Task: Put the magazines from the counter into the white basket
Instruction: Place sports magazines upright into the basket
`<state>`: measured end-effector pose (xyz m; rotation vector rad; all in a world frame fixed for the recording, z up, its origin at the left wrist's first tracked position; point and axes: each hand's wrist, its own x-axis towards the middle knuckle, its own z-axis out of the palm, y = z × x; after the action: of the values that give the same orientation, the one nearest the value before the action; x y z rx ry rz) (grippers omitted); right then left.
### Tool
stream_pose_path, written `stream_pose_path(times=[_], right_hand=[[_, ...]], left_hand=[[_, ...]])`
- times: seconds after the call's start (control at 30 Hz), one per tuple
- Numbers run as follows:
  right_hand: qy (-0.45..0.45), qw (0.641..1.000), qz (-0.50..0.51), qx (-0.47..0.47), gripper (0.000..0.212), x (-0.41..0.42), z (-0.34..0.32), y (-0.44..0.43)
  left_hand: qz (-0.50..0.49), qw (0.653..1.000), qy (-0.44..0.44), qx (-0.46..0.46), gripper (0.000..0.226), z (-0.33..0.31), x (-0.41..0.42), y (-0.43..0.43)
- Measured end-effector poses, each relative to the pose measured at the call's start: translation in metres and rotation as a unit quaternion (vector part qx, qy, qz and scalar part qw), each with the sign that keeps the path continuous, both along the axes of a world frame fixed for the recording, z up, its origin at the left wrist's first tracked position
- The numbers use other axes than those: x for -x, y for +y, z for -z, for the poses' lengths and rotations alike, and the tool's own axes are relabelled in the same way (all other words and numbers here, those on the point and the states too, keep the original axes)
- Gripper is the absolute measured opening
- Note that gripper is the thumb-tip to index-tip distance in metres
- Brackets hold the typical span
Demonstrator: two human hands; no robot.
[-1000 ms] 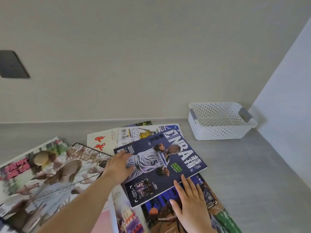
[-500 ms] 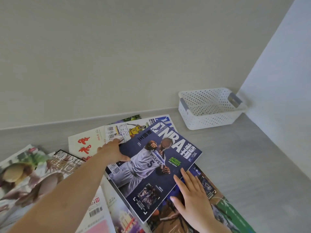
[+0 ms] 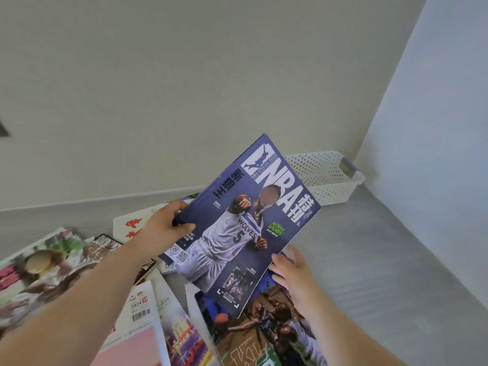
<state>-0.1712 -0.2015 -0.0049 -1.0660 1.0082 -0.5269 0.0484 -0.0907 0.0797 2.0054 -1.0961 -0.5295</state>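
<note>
Room: a pale wall point(image 3: 184, 88) rises behind a grey wood-grain bench point(image 3: 369, 260), with a dark plate point(image 3: 3, 129) on the wall at the far left edge.
Left pile: a magazine with a food picture point(image 3: 39, 265) lies flat at the near left, overlapping others. A white magazine with red characters point(image 3: 129, 225) lies farther back, and a pink-covered one with a barcode point(image 3: 140, 326) lies nearer, partly under the left forearm.
Left hand point(image 3: 163, 225): it grips the left edge of the NBA magazine, thumb on the cover and fingers point(image 3: 182, 204) curled round behind.
NBA magazine point(image 3: 245, 228): dark blue, with a player in a white number 5 jersey. It is held clear of the bench and tilted, its top corner pointing far and up. It is not in the basket but in front of it, hiding the basket's left part.
Lower magazine point(image 3: 264, 334): a basketball cover lies flat on the bench beneath the raised one.
Right hand point(image 3: 293, 273): its fingers are spread and loose at the near-right edge of the NBA magazine. Whether they touch it cannot be told.
White basket point(image 3: 330, 186): perforated, with a grey handle, it stands on the bench in the far right corner.
Right side: a light panel point(image 3: 435, 128) closes the bench just beside the basket.
</note>
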Motion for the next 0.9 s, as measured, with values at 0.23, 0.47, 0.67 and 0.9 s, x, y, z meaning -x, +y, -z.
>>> stream_pose_path(times=[0.23,0.47,0.67,0.9], right_hand=[[-0.053,0.994,-0.07,0.071,0.023,0.022,-0.041,-0.077],[0.025,0.95,-0.064,0.305,0.014,0.037,-0.116,-0.183],[0.043,0.909,0.017,0.415,0.012,0.035,-0.16,-0.269],[0.051,0.918,0.029,0.392,0.018,0.029,-0.13,-0.34]], left_hand=[[-0.057,0.994,0.032,0.09,0.037,-0.031,0.052,-0.023],[-0.118,0.982,0.029,0.144,0.033,-0.046,0.082,-0.118],[-0.16,0.977,0.0,0.138,0.033,-0.059,0.093,-0.212],[-0.17,0.965,0.127,0.155,0.031,-0.044,0.078,-0.297]])
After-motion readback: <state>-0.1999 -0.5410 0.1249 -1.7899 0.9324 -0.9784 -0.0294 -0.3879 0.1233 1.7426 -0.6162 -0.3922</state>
